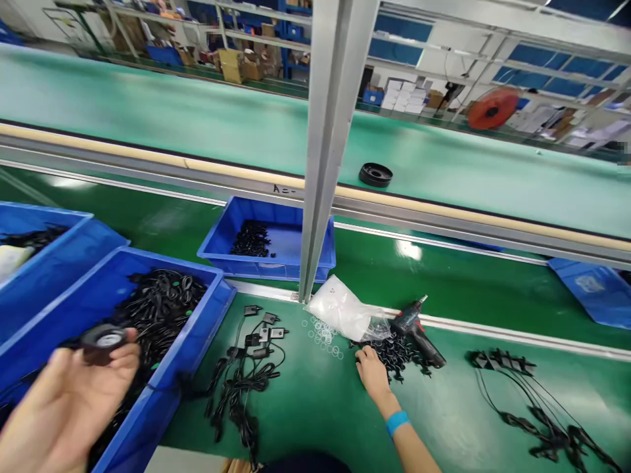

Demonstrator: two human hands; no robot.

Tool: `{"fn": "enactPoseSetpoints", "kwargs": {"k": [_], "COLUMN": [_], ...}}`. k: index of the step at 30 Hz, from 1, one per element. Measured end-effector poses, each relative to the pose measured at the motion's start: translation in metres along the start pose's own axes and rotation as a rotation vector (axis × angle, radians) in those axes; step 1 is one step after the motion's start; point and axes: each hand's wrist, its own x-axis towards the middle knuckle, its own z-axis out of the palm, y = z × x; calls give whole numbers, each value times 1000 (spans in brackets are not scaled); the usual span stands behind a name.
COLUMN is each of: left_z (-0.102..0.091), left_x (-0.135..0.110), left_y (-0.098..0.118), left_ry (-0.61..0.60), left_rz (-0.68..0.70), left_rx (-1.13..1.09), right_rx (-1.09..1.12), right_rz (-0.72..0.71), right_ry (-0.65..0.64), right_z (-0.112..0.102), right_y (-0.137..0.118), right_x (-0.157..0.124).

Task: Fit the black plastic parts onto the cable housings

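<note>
My left hand (93, 374) is raised above a blue bin, its fingers closed around a round black part (104, 341) with a pale disc on its upper face. A dark cable appears to run near it; where it joins is unclear. At the left edge of a pile of small black plastic parts (401, 355), my right hand (371, 371) reaches down with fingers bent together. What its fingertips pinch is too small to make out. Thin clear rings (323, 336) lie spilled by a white plastic bag (340, 309), just beyond the right hand. A power screwdriver (419, 335) rests on the pile.
Black cables fill the blue bin (192, 328) at left. Corded black parts (246, 374) lie mid-table, more cables (537, 420) at right. A metal post (328, 144) rises before a conveyor (207, 125) carrying a black ring (375, 174). Another blue bin (290, 253) holds small black parts.
</note>
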Motion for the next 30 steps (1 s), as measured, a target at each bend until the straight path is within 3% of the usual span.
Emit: {"fn": "enactPoseSetpoints", "kwargs": {"k": [2,4,7,10,12,14,18,20,30], "left_z": [4,2,-6,-12,-13,-13,-18,-22,-28], "left_x": [-28,-48,-66,-82,-92,-100,-106,-106,-105], "left_y": [-32,-70,-122,-153,-162,-164,-166,-168,-165], "left_ry": [-50,-60,-226,-373,-446,-488,-515,-509,-519], "left_rz": [8,-93,-218,-282,-285,-266,-210,-194,-207], "left_rx": [-42,-33,-6,-5,1,11,34,40,11], "right_rx": [121,272,534,897,960,859,625,566,542], "right_rz": [-37,-73,-156,-272,-375,-515,-814,-891,-886], "right_ry": [23,28,-22,-152,-163,-95,-5,-12,-119], "right_z": [-4,-10,-27,-56,-76,-93,-113,-117,-120], "right_y": [-7,-26,-76,-136,-169,-191,-206,-206,-211], "right_x": [-1,-3,-13,-32,-44,-54,-61,-61,-65]}}
